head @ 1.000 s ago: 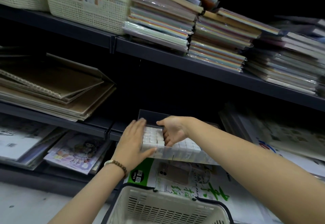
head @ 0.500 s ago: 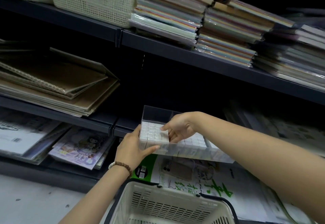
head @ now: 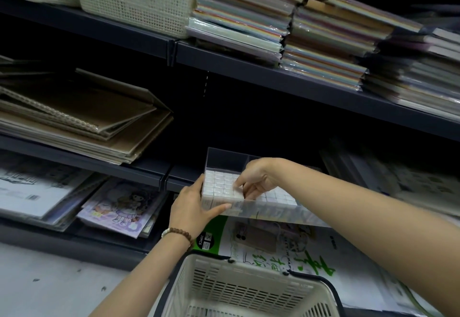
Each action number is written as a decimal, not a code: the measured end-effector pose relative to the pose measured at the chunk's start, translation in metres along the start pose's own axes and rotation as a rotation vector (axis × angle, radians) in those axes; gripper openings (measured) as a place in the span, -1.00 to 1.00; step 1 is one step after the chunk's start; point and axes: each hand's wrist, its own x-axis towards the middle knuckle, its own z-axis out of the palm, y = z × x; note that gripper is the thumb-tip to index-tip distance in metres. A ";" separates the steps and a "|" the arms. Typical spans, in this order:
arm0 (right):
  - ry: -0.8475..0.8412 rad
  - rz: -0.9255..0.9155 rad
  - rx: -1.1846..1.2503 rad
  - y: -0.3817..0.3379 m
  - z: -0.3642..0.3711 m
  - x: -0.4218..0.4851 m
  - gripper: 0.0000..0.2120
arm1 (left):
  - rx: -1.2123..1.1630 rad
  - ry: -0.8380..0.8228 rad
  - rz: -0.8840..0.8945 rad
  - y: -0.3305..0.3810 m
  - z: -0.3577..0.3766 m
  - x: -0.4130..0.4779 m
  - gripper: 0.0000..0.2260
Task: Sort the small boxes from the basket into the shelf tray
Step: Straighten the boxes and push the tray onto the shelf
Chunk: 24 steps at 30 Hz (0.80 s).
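Clear plastic forms the tray (head: 263, 213), which sits at the shelf's front edge. Small white boxes (head: 219, 183) fill the tray's left part in tight rows. The left hand (head: 191, 208) grasps the tray's near left corner, thumb laid along its front wall. The right hand (head: 257, 179) reaches over the tray from the right, fingers curled down into the rows, pinching one of the boxes. Below the tray stands the cream basket (head: 249, 289).
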 end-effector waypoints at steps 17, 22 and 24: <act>-0.012 -0.100 0.045 0.002 -0.009 0.010 -0.42 | 0.057 -0.097 0.016 -0.009 -0.004 0.031 -0.19; 0.097 -0.383 0.336 0.036 -0.055 -0.016 -0.55 | 0.077 -0.112 0.017 -0.010 -0.001 0.039 -0.13; 0.300 -0.470 0.391 0.069 -0.072 -0.024 -0.65 | 0.104 -0.127 0.019 -0.010 -0.002 0.040 -0.04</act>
